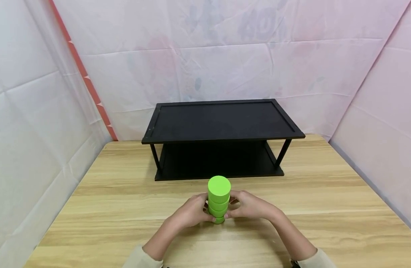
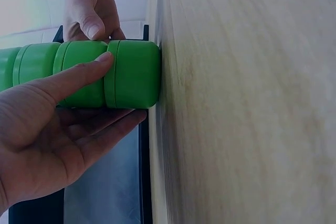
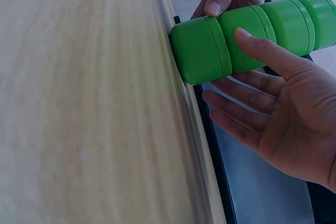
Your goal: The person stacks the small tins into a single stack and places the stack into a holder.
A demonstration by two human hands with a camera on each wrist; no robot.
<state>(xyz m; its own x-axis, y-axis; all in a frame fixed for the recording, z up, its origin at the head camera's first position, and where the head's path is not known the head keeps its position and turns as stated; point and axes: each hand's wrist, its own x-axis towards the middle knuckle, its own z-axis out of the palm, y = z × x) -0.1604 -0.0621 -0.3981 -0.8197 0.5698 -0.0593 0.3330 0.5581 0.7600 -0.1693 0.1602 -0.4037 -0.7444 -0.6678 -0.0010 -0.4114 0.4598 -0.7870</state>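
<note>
Several round green lidded containers [image 1: 219,191] stand upright in one column on the wooden table, in the middle front of the head view. My left hand [image 1: 191,211] holds the column low on its left side. In the left wrist view its thumb lies over the seam by the bottom container [image 2: 137,74], with the fingers passing behind. From the right, my right hand [image 1: 252,206] holds the column too. The right wrist view has that thumb on the second container [image 3: 242,40] from the bottom and the other fingers partly hidden behind.
Behind the column stands a black two-tier shelf [image 1: 219,121] with thin posts. The wooden table [image 1: 115,201] stretches to both sides. White patterned sheeting [image 1: 225,67] hangs at the back and along the left and right.
</note>
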